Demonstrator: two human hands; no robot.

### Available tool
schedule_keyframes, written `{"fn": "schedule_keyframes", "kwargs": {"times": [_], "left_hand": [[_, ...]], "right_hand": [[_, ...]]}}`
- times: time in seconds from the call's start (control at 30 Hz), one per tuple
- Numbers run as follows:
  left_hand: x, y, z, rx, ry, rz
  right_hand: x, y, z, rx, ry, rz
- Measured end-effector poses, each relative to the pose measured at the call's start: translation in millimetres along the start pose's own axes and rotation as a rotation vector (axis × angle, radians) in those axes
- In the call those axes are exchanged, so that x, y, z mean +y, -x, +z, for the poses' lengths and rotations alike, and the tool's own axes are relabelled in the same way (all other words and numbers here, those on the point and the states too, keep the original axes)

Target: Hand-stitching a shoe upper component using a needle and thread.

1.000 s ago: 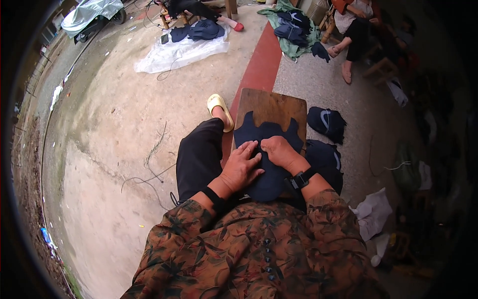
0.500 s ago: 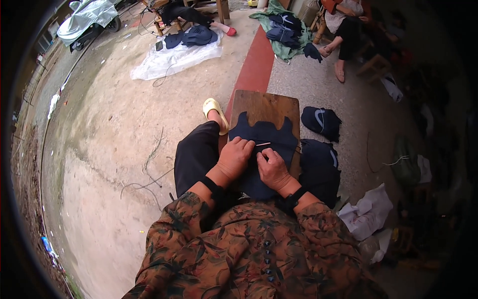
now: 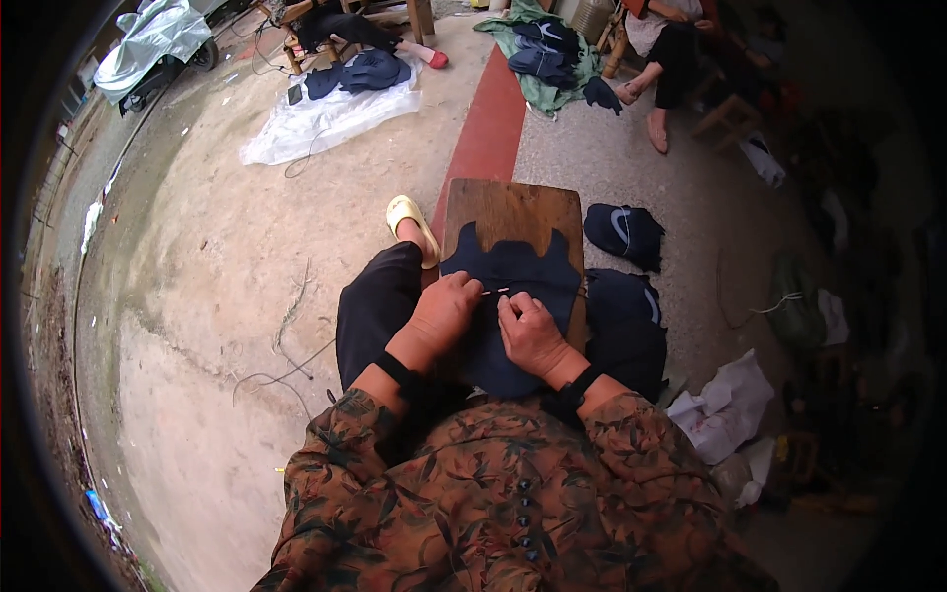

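Note:
A dark blue fabric piece [image 3: 518, 259] with a notched far edge lies over a wooden stool [image 3: 513, 202] in front of me. My left hand [image 3: 446, 308] rests on its left part, fingertips pinched; what they grip is hidden. Close by, my right hand [image 3: 533, 331] has its thumb and fingers pressed together over the cloth. A thin pale strip [image 3: 495, 291] spans the small gap between both sets of fingertips, and the right fingers pinch at its end. Its exact kind is too small to tell.
Right of the stool lie a folded dark blue bundle [image 3: 623, 237] with a pale curved mark and a larger dark blue stack [image 3: 626, 326]. A white plastic bag [image 3: 725, 405] sits farther right. Two seated people are beyond, near dark cloth on plastic sheeting [image 3: 335, 123] and green cloth [image 3: 501, 39].
The pale strip has shifted left against the cloth and now shows less of its length. My fingertips have come a little closer together. The whole view has turned slightly.

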State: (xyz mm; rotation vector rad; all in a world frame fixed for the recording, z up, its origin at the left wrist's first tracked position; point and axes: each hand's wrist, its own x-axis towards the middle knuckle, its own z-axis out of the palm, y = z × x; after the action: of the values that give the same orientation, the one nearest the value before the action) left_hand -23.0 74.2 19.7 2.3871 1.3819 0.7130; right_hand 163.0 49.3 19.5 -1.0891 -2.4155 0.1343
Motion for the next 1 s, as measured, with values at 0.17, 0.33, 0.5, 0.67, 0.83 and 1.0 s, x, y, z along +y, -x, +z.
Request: {"fn": "schedule_keyframes", "kwargs": {"times": [0.17, 0.33, 0.5, 0.67, 0.83, 1.0], "left_hand": [[-30, 5, -10, -0.002, 0.226, -0.043], [-47, 21, -22, 0.054, 0.465, -0.133], [-25, 11, -15, 0.207, 1.032, -0.412], [-1, -14, 3, 0.241, 1.562, -0.524], [-2, -21, 15, 0.104, 1.387, -0.47], [3, -22, 18, 0.051, 1.371, -0.459]], "right_hand": [[0, 0, 0, -0.013, 0.024, -0.008], [2, 0, 4, -0.022, 0.025, -0.004], [0, -2, 1, 0.003, -0.008, 0.014], [-4, -2, -4, -0.018, 0.002, 0.046], [-3, -3, -3, -0.027, 0.006, 0.055], [-1, -1, -1, -0.044, 0.001, 0.054]]}}
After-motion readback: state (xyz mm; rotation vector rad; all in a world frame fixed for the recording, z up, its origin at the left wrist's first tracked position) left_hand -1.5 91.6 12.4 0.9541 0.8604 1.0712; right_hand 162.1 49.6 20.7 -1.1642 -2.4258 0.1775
